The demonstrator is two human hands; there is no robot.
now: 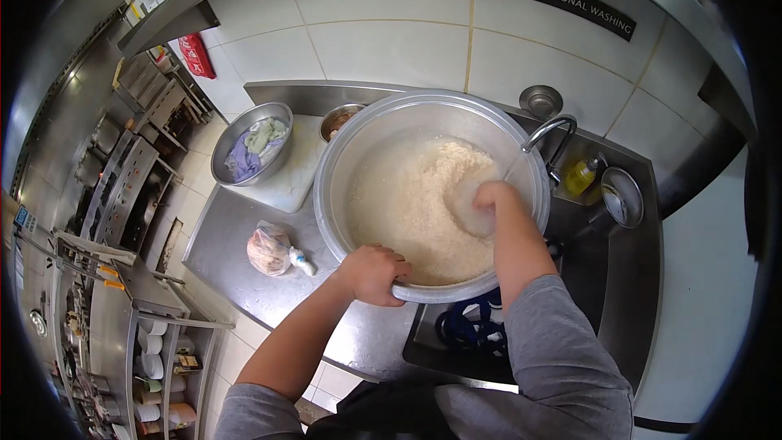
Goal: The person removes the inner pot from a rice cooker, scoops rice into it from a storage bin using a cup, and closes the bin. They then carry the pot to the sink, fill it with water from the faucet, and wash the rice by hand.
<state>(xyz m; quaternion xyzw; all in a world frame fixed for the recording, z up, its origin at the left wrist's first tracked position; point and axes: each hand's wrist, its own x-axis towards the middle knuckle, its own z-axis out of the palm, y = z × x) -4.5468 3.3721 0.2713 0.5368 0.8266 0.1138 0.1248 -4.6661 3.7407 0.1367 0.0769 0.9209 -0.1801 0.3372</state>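
A large metal basin (326,204) holds rice (436,187) under cloudy water, with the grains heaped toward its middle. My left hand (376,275) is closed over the basin's near rim, fingers wrapped round the edge. Inside the basin, at the right, my right hand (491,195) dips into the water beside the rice heap. Its fingers are mostly hidden, so whether they hold anything does not show. A curved tap (554,126) reaches over the right rim, and a thin stream falls from it near my right hand.
Left of the basin are a metal bowl of cloths (285,147), a white board (287,183), a small bowl (336,121) and a knotted plastic bag (269,248). Dark blue items (468,327) lie in the sink (586,277). A yellow bottle (581,177) and metal pot (623,195) stand right.
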